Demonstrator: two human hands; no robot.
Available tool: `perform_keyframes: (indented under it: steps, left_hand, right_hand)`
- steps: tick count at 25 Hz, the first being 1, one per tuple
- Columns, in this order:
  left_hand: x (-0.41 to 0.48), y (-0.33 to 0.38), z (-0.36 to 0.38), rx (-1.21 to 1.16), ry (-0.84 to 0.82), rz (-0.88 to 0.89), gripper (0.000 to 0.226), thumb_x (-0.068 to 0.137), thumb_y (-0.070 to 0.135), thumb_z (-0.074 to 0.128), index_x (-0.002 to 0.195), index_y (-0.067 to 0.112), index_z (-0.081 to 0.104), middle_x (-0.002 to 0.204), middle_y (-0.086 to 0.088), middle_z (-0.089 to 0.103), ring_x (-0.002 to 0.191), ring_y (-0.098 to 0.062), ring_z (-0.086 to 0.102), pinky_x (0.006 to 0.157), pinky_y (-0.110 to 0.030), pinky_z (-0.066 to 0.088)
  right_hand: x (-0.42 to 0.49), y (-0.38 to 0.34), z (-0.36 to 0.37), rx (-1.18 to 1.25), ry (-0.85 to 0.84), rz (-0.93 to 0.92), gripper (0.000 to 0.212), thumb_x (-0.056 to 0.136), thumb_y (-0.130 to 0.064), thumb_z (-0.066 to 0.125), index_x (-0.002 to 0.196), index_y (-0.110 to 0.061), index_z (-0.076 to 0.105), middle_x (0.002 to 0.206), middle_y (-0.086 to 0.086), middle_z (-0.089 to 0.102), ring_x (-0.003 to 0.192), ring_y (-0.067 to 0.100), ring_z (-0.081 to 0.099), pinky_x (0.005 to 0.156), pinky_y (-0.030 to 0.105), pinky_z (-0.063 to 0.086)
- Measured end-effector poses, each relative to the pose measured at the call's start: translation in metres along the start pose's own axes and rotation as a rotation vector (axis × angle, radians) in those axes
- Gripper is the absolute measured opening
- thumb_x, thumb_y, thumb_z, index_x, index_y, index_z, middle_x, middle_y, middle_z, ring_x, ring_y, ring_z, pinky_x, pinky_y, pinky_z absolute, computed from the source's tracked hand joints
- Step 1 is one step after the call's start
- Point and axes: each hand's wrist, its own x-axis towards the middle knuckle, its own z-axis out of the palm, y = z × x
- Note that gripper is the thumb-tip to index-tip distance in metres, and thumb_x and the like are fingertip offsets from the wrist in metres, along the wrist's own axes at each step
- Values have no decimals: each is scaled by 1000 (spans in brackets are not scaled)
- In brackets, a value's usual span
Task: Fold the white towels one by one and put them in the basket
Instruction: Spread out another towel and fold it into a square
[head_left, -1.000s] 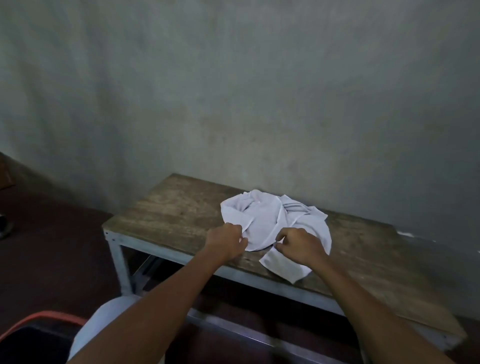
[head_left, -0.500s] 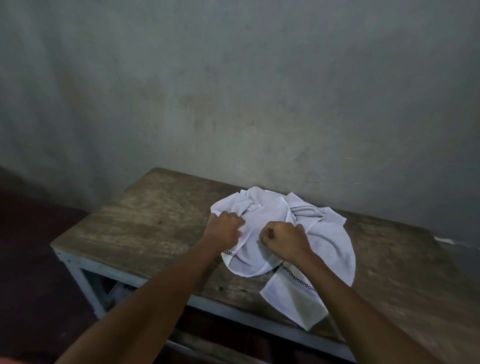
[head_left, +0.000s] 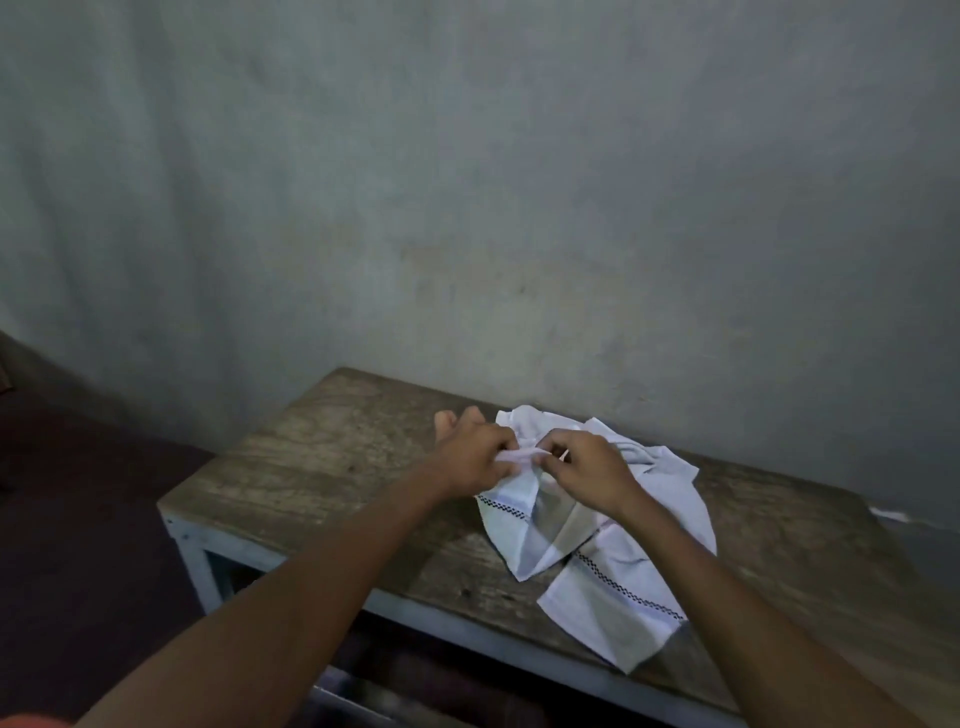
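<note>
both hands, left (head_left: 470, 457) and right (head_left: 587, 467), grip pinching white towel (head_left: 524, 530)'s bunched edge above wooden table (head_left: 332, 467)

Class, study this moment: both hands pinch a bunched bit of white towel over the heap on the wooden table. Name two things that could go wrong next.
1. The left hand and right hand pinch close together, so the towel may lift bunched and fold unevenly.
2. A lower corner lies at the front edge of the table; pulling might drag it off.
</note>
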Motion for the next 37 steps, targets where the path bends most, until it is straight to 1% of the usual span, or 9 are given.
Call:
perform_keyframes:
  steps: [6, 11, 14, 18, 22, 26, 31, 35, 37]
  left_hand:
    - [-8, 14, -82, -70, -21, 16, 22, 81, 47, 65, 88, 27, 57, 83, 7, 53, 99, -15, 43, 76, -33, 21]
    - [-7, 55, -137, -147, -63, 159, 33, 64, 59, 61, 68, 29, 46, 70, 16, 51, 73, -7, 52, 82, -38, 37]
    - [-4, 74, -158, -175, -54, 203, 33, 65, 52, 71, 79, 28, 53, 71, 15, 52, 67, -1, 47, 78, -36, 39]
    - [-14, 100, -174, -217, -173, 227, 28, 84, 23, 64, 112, 23, 62, 93, 6, 60, 83, -10, 52, 74, -23, 40]
    - [-26, 141, -154, -635, -297, 182, 24, 90, 16, 59, 113, 17, 63, 114, 2, 64, 105, -8, 56, 98, -23, 39]
    - [-24, 153, -135, -811, -212, 177, 5, 89, 13, 61, 84, 15, 61, 80, 3, 57, 80, -9, 51, 79, -24, 40]
    - [-28, 152, -140, -1021, -179, 85, 17, 88, 5, 55, 76, 17, 58, 74, 5, 55, 71, -4, 52, 62, -9, 41]
    - [-30, 141, -148, -886, -291, 126, 12, 88, 16, 61, 81, 21, 70, 76, 10, 66, 80, -3, 58, 83, -16, 41]
    - [-32, 133, -149, -739, -308, 162, 8, 86, 23, 66, 79, 21, 70, 74, 13, 67, 76, 0, 58, 82, -18, 41]
  right_hand:
    - [-26, -11, -124, -119, 164, 16, 12, 83, -33, 63, 72, -30, 62, 69, -11, 63, 75, 16, 60, 80, 37, 46]
    - [-59, -22, -208, -193, 273, 16, 21, 83, -32, 65, 63, -35, 57, 68, -14, 63, 76, 16, 61, 82, 40, 49]
    - [-76, -27, -235, -207, 312, -17, 18, 84, -30, 64, 67, -34, 58, 71, -11, 65, 77, 17, 62, 82, 39, 49]
    - [-93, -33, -242, -139, 328, -60, 18, 84, -27, 65, 67, -34, 60, 71, -10, 65, 73, 14, 61, 80, 39, 47]
    - [-100, -43, -223, -103, 261, -134, 20, 82, -27, 66, 67, -39, 60, 75, -7, 69, 75, 14, 63, 80, 40, 48]
    - [-100, -47, -209, -116, 216, -173, 16, 82, -31, 66, 70, -40, 61, 76, -8, 70, 75, 12, 64, 82, 42, 48]
    - [-104, -47, -211, -120, 196, -194, 17, 83, -31, 65, 70, -41, 61, 68, -14, 65, 65, 1, 55, 76, 33, 41]
    - [-108, -50, -208, -144, 195, -200, 12, 84, -31, 65, 74, -37, 62, 66, -17, 62, 63, -2, 53, 75, 32, 37]
    - [-110, -51, -207, -154, 188, -193, 11, 84, -31, 65, 74, -37, 62, 66, -17, 62, 65, -1, 53, 78, 34, 38]
